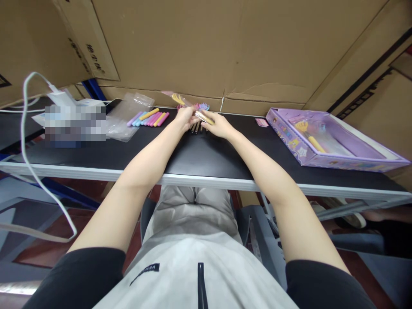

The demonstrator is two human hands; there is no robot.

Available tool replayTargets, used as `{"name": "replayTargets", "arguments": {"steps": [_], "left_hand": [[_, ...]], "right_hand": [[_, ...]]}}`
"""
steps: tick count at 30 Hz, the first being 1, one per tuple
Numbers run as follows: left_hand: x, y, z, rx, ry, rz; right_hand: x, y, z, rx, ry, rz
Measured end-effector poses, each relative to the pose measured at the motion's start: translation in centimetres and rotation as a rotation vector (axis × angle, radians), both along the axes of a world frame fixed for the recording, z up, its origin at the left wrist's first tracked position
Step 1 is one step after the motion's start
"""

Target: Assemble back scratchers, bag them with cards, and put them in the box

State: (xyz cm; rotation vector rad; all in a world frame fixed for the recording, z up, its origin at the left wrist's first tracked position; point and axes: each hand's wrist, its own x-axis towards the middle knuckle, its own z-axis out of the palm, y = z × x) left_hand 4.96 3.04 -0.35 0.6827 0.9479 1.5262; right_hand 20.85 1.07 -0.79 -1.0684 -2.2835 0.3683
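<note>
A yellow claw-headed back scratcher (179,99) in a clear plastic sleeve is held slantwise above the black table. My left hand (186,118) is closed round its middle, just below the claw. At the lower end, the fingers of my right hand (218,124) pinch the yellow handle part and the sleeve. Beneath and behind both hands lie several pink and purple claw heads (203,106) with thin dark rods (195,128), partly covered by my fingers. Left of my hands, several coloured tube handles (148,118) lie side by side, with a yellow one across the top.
Clear plastic bags (127,116) lie left of the handles, near a white cable (24,120). On the right stands an open purple box (347,163) with a bagged yellow scratcher (315,143) inside. A small pink card (262,122) lies beside it. Cardboard walls (238,56) rise behind the table.
</note>
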Motion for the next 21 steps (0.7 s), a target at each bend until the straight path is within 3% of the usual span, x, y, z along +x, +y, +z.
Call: {"name": "replayTargets", "arguments": {"steps": [8, 13, 17, 21], "left_hand": [[-0.2, -1.3, 0.8, -0.055, 0.158, -0.082], [-0.3, -1.8, 1.3, -0.071, 0.27, -0.014], [-0.1, -2.5, 1.9, -0.008, 0.361, 0.048], [0.2, -3.2, 2.2, 0.037, 0.441, 0.063]], "right_hand": [[0.1, -0.8, 1.5, -0.053, 0.078, -0.051], [1.5, -0.5, 2.8, 0.014, 0.015, -0.13], [4.6, -0.6, 5.6, 0.066, -0.027, -0.204], [8.2, -3.1, 9.9, 0.098, -0.116, -0.293]]}}
